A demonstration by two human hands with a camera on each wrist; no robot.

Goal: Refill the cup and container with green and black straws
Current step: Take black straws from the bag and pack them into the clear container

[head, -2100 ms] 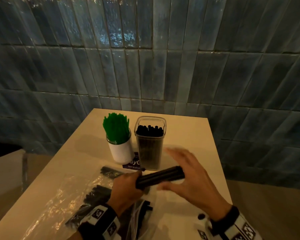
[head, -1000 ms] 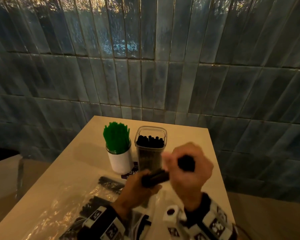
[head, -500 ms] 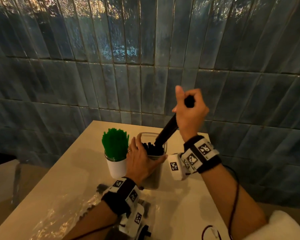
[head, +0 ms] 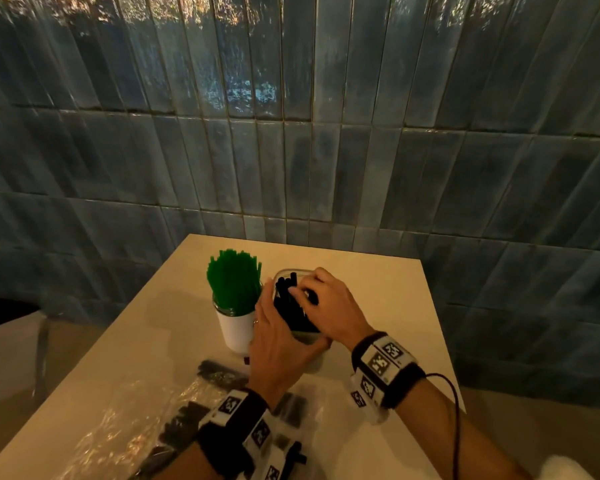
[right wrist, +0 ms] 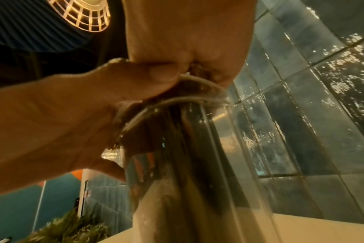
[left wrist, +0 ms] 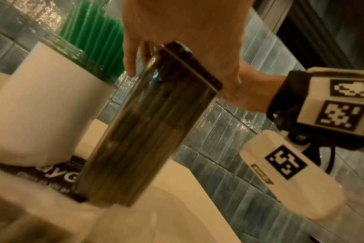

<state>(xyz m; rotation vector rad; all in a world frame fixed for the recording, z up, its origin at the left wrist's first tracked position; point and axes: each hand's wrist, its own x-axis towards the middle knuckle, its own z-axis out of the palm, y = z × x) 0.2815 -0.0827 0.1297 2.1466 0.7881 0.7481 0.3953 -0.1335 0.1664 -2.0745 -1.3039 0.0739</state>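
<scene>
A clear container point(head: 314, 358) of black straws point(head: 288, 306) stands mid-table, right of a white cup point(head: 236, 329) packed with green straws point(head: 234, 284). My left hand point(head: 274, 336) grips the container's near left side at the rim. My right hand point(head: 329, 308) sits over the container's mouth, its fingers curled onto the tops of the black straws. In the left wrist view the container point(left wrist: 143, 131) leans, with my fingers point(left wrist: 131, 54) on its rim beside the cup point(left wrist: 44, 106). The right wrist view shows the container wall point(right wrist: 208, 164) under both hands.
A crinkled clear plastic bag point(head: 118, 420) holding more black straws point(head: 219, 370) lies on the pale table point(head: 388, 292) in front of the cup. A dark printed card point(left wrist: 58, 172) lies under the container. A blue tiled wall point(head: 291, 150) rises behind; the table's right edge is close.
My right hand brought the bundle of black straws up over the container and lowered it inside. My left hand let go of the bundle and took hold of the container.
</scene>
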